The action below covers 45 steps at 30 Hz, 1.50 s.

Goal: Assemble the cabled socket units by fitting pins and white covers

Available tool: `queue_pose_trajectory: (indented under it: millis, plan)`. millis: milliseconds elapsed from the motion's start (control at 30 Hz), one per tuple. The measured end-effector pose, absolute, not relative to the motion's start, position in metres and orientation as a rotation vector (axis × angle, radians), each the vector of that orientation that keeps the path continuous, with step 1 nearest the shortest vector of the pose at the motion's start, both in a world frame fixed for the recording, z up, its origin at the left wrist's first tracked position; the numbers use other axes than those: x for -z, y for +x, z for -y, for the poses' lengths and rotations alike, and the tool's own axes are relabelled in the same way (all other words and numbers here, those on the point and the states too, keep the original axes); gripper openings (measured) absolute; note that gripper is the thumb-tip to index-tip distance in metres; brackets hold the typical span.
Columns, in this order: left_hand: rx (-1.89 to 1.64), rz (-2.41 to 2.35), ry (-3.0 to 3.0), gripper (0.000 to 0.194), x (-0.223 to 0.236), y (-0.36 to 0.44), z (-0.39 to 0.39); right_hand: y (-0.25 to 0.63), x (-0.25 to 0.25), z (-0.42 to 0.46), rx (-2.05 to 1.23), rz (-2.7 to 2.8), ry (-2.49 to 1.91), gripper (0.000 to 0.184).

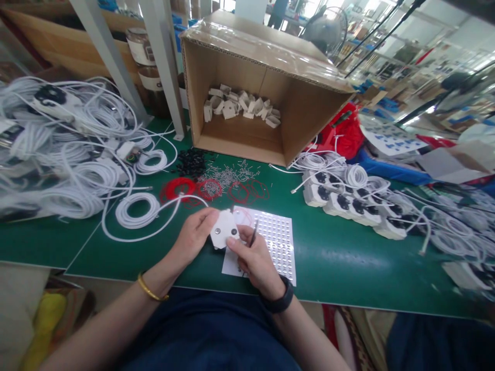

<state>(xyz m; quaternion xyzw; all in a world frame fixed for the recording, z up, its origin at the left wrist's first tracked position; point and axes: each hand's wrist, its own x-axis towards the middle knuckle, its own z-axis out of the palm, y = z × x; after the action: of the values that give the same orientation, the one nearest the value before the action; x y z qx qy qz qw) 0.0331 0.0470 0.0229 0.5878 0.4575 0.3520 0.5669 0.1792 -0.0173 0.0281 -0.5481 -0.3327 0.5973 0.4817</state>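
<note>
A white housing (224, 238) is held up over the desk (348, 281), near the middle of its front edge. Its upturned face is flat, pale and many-cornered, with two round spots: a silvery one toward the left and a darker one toward the right. A white cable coil (122, 211), lying between the front and left edges of the desk, sends a strand up to the left hand (197, 232), whose fingers pinch the housing by its left side. The right hand (258, 260) has its thumb pressed on the lower right of the face, its other fingers bent around a slim dark tool (254, 234); its exact kind I cannot tell. Beneath, just inside the front edge, lies a white sheet (288, 257) with rows of small silvery dots. Beyond the desk's rear left, two stacked jars (139, 51) wear pale labels, their print too blurred to read
</note>
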Motion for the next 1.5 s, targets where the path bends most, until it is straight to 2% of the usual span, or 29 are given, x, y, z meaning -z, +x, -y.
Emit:
queue_pose_trajectory:
  millis: [100, 200, 300, 400, 500, 600, 667, 800, 967, 1133, 1267, 1367, 1433, 1500]
  plan:
    - [-0.792, -1.001, 1.488, 0.039, -0.036, 0.023, -0.049, 0.187, -0.027, 0.015, -1.342, 1.029, -1.396, 0.043]
    - [-0.925, -1.086, 1.694, 0.038, -0.055, 0.005, -0.060, 0.198, -0.026, 0.013, -0.850, 1.601, -1.467, 0.046]
    - [-0.967, -1.327, 1.810, 0.032, -0.072, -0.007, -0.083, 0.204, -0.023, 0.020, -0.249, 2.262, -1.366, 0.040]
    - [-0.779, -1.396, 2.067, 0.027, -0.081, 0.000, -0.120, 0.206, -0.023, 0.032, -0.042, 2.556, -1.241, 0.033]
    - [-0.594, -1.406, 2.342, 0.025, -0.076, 0.019, -0.166, 0.217, -0.029, 0.022, -0.241, 2.436, -1.304, 0.028]
    - [-0.391, -1.364, 2.433, 0.017, -0.063, 0.042, -0.211, 0.241, -0.041, -0.030, -0.439, 2.012, -1.798, 0.019]
    - [-0.265, -1.326, 2.455, 0.016, -0.052, 0.057, -0.234, 0.259, -0.048, -0.081, -0.422, 1.895, -1.965, 0.018]
    - [-0.067, -1.255, 2.493, 0.027, -0.034, 0.077, -0.249, 0.272, -0.047, -0.162, -0.381, 1.821, -2.140, 0.016]
    - [-0.029, -1.221, 2.497, 0.025, -0.023, 0.080, -0.235, 0.253, -0.027, -0.176, -0.403, 1.856, -2.182, 0.008]
    - [-0.109, -1.207, 2.430, 0.022, -0.024, 0.074, -0.227, 0.255, -0.034, -0.158, -0.395, 1.817, -2.081, 0.009]
    - [-0.322, -1.243, 2.316, 0.014, -0.036, 0.073, -0.230, 0.254, -0.052, -0.126, -0.418, 1.758, -1.922, 0.016]
    - [-0.544, -1.305, 2.178, 0.010, -0.054, 0.064, -0.219, 0.240, -0.053, -0.083, -0.740, 1.627, -1.672, 0.010]
    - [-0.706, -1.315, 2.037, 0.015, -0.066, 0.050, -0.198, 0.230, -0.046, -0.053, -1.051, 1.428, -1.509, 0.010]
    - [-0.917, -1.266, 1.774, 0.018, -0.073, 0.031, -0.165, 0.221, -0.037, -0.031, -1.220, 1.268, -1.463, 0.009]
